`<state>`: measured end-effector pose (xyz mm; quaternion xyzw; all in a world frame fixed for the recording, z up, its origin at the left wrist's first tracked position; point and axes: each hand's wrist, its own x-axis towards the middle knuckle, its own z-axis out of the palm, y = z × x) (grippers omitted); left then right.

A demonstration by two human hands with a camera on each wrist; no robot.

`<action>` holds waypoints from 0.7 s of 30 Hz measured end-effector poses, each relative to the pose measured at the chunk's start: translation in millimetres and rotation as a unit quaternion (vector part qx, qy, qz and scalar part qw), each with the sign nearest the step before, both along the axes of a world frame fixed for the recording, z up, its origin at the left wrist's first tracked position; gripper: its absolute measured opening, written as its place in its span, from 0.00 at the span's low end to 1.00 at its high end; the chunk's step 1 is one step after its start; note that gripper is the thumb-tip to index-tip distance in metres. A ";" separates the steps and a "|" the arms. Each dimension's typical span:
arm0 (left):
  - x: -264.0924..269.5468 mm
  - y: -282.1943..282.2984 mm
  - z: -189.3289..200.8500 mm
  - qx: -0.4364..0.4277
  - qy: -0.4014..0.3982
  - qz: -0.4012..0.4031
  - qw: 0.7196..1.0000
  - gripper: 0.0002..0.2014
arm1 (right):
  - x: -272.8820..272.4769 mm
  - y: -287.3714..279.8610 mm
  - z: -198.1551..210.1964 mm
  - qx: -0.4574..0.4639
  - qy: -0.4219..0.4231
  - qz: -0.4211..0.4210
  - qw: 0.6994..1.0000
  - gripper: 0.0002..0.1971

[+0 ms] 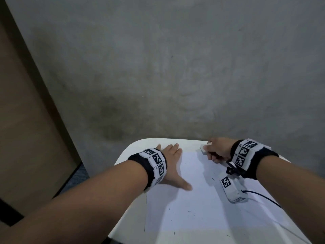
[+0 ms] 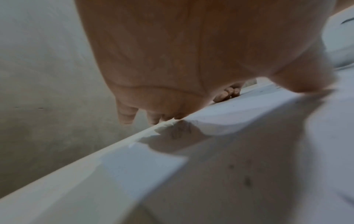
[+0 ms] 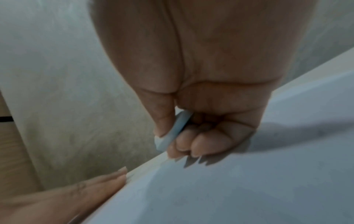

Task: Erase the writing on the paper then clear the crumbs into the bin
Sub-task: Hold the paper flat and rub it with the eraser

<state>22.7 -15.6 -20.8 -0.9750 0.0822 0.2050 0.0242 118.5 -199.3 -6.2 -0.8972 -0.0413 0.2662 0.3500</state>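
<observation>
While left hand (image 1: 173, 162) lies flat on paper (image 1: 191, 205), right hand (image 1: 217, 150) pinches eraser (image 1: 204, 149).

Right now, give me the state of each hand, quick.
Left hand: open, fingers straight, pressing flat on the paper.
Right hand: closed, holding the white eraser between thumb and fingers at the paper's far edge.

We can read no words, brands or numbers anywhere. The wristbands (image 1: 156, 162) beside the paper (image 1: 193, 199) carry only black-and-white square code markers, with tiny unreadable characters between them.
</observation>
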 end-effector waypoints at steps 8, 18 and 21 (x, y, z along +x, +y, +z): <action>-35.2 -36.7 5.9 -0.046 0.102 -0.191 0.975 0.53 | 1.2 0.0 -2.2 0.032 0.001 0.000 0.999 0.17; -17.5 38.3 -2.7 -0.035 0.048 0.006 0.998 0.64 | -14.0 39.0 22.6 -0.246 -0.131 0.206 0.938 0.03; -16.6 37.7 -7.1 -0.042 0.048 0.012 0.998 0.64 | -16.5 66.5 14.3 -0.346 -0.185 0.276 0.877 0.10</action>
